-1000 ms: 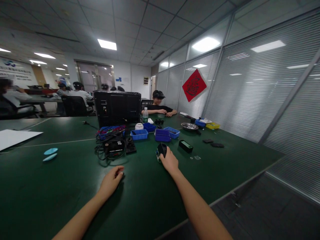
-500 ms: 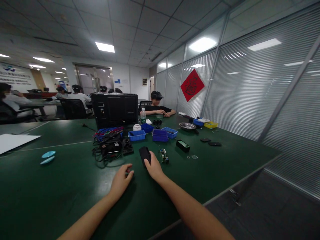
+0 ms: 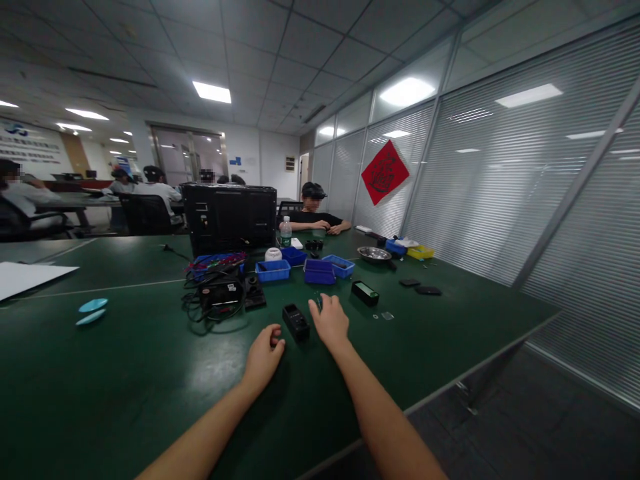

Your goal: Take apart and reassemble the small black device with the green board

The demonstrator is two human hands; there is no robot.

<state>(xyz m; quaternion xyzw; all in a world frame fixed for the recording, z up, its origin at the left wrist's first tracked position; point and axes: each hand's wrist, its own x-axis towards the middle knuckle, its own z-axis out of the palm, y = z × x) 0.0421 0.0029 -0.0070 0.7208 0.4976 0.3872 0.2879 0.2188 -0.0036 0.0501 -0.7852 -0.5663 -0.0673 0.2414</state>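
Note:
A black box-shaped device (image 3: 296,323) with small markings on its upper face lies on the green table between my hands. Just left of it is my left hand (image 3: 264,360), its fingers curled in towards the thumb; whatever they hold is hidden from view. My right hand (image 3: 332,325) reaches over the green circuit board (image 3: 319,298), thumb and fingers apart around it. Most of the board is covered by that hand, and a grip on it does not show. Right of the hand sits a black open case (image 3: 365,293) with a pale green inside, near a small clear piece (image 3: 387,316).
Blue bins (image 3: 320,271), a baseball (image 3: 273,255), a bottle (image 3: 285,232) and a metal bowl (image 3: 374,253) stand farther back. Left of them are a cabled black unit (image 3: 220,293) and a monitor (image 3: 230,217). A person (image 3: 315,213) sits across the table.
My right hand has let go of the black device, which now lies on the table, and has moved right over the circuit board. My left hand has shifted right, towards the device.

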